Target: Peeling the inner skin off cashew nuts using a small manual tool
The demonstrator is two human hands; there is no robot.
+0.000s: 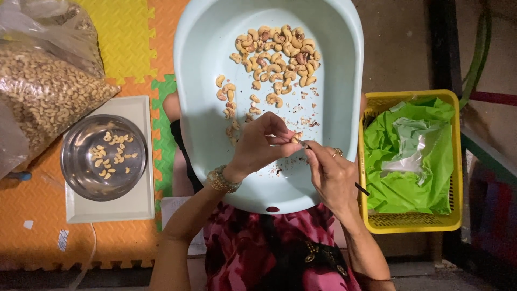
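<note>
- Foam floor mat (37, 226), orange with yellow and green puzzle-edged tiles, covers the floor on the left of the view; everything on that side rests on it.
- Pale blue plastic basin (204, 64), oval, lies across the person's lap and reaches to the top of the view. Bits of brown skin are scattered over its bottom.
- Clear plastic bag of cashews (43, 91), large and bulging, sits at upper left on the mat, just above the tray.
- Yellow plastic basket (414, 222), on the right, just beside the basin's rim. A green plastic bag (409, 188) lines it, with a crumpled clear bag on top.
- White square tray (137, 205) lies left of the basin on the mat and carries a steel bowl (75, 172), round and shiny, with a thin scatter of pale peeled cashews in the bottom.
- Pile of cashews (277, 56) lies in the far part of the basin; a looser trail of nuts runs down from it toward the hands.
- Left hand (258, 145), over the near half of the basin, bracelets at the wrist. Fingers pinched shut on a single cashew (295, 137), held above the basin floor.
- Right hand (331, 172), ring on one finger, just right of the left hand and touching it. Fingers clenched round a thin dark tool (362, 188), whose tip meets the held cashew.
</note>
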